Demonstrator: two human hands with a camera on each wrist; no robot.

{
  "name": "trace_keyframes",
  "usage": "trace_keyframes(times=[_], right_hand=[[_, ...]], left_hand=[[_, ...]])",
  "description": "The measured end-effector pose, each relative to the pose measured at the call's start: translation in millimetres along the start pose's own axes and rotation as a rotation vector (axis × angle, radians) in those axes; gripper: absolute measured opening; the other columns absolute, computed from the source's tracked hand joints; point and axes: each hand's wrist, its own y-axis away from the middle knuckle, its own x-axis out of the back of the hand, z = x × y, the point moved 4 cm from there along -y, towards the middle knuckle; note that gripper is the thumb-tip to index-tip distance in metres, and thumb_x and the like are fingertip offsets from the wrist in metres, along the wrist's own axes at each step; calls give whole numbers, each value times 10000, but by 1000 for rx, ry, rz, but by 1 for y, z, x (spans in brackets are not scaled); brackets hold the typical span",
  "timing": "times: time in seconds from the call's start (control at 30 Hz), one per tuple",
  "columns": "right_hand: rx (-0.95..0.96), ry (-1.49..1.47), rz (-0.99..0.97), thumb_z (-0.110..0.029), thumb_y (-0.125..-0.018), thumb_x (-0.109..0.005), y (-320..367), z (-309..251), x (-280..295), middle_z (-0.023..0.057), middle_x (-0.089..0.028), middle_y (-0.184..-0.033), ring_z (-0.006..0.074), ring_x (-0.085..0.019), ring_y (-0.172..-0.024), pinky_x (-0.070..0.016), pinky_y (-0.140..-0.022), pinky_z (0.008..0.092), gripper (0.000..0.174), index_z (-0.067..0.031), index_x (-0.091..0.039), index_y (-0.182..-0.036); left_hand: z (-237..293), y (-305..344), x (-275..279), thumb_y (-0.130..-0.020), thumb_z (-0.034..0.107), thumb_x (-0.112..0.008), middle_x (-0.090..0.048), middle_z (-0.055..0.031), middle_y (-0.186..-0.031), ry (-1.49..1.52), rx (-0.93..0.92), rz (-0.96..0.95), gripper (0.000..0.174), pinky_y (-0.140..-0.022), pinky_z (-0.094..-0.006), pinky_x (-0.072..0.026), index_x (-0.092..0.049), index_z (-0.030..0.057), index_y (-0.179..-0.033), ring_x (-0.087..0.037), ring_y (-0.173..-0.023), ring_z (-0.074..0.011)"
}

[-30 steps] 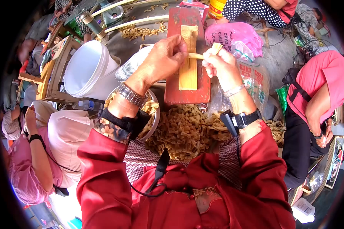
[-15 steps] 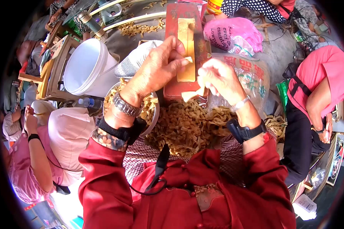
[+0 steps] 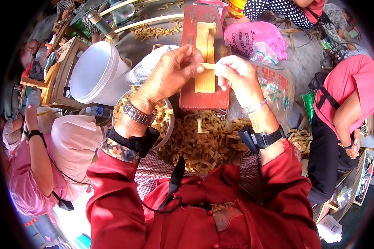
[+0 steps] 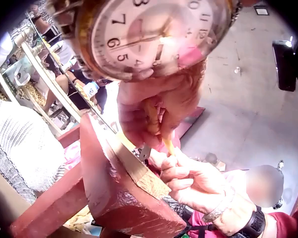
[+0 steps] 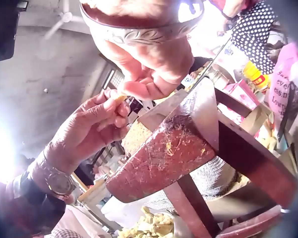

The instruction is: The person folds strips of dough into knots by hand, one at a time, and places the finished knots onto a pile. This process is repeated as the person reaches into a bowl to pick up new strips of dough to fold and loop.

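A thin pale-yellow strip (image 3: 209, 66) is stretched between my two hands, above a wooden block (image 3: 205, 85) on a red wooden bench (image 3: 187, 89). My left hand (image 3: 176, 68) pinches one end between thumb and fingers. The other end is pinched by my right hand (image 3: 239, 74), its fingers curled. In the right wrist view the strip (image 5: 120, 99) shows at the fingertips of both hands. Below the bench lies a heap of tan, folded strips (image 3: 195, 145), with one paler piece (image 3: 200, 125) on top.
Left of the bench stand a bowl of strips (image 3: 169, 128), a mesh-covered bundle (image 3: 147, 66) and a white bucket (image 3: 93, 74). To the right are a clear printed sack (image 3: 278, 87) and a pink bag (image 3: 257, 39). People sit on both sides.
The hands held a strip between them, then parted; my right hand lowered a folded pale piece toward the heap. Now it is back up, pinching a strip with my left hand.
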Motion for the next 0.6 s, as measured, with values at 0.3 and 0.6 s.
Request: trace_keyframes(times=[0.3, 0.6], right_hand=[[0, 56, 43, -47, -861, -582, -19, -1, 3, 41, -612, -729, 91, -577, -576, -473, -488, 216, 68, 13, -608, -878], [163, 561, 90, 76, -824, -466, -30, 9, 2, 7, -575, -712, 68, -529, -556, -428, -485, 205, 144, -7, -582, -808]], left_hand=[[-13, -16, 8, -900, 65, -588, -603, 23, -788, 79, -24, 78, 53, -660, -205, -465, -594, 16, -881, -543, -693, -54], [-24, -23, -2, -871, 43, -593, -583, 34, -726, -122, 12, 180, 57, -627, -197, -450, -599, 9, -825, -519, -674, -35]])
